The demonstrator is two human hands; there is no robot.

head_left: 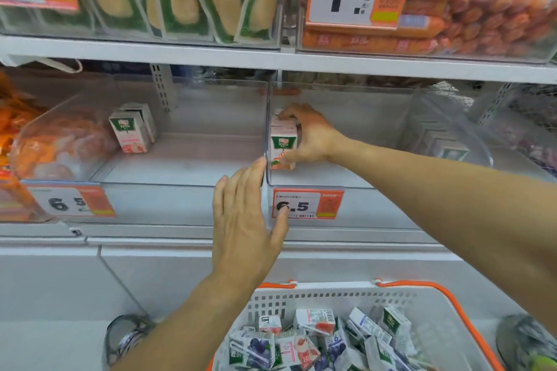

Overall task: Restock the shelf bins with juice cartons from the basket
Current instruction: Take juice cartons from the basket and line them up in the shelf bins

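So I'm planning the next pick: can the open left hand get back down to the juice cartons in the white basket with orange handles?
Probably yes: the left hand holds nothing, and the basket stands open-topped just below it.

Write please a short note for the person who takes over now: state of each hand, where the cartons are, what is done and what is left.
Right hand: grip closed on a peach carton, standing upright at the front-left corner of the right bin, not yet released.
Left hand: open, holds nothing, fingertips at the front edge where the two bins meet.
Left bin: a few peach cartons stand at its back left; the rest is bare.
Basket, below the shelf: many cartons remain, peach and blueberry mixed.
Done: a few cartons placed.
Left: release this one, then keep filling both bins from the basket.
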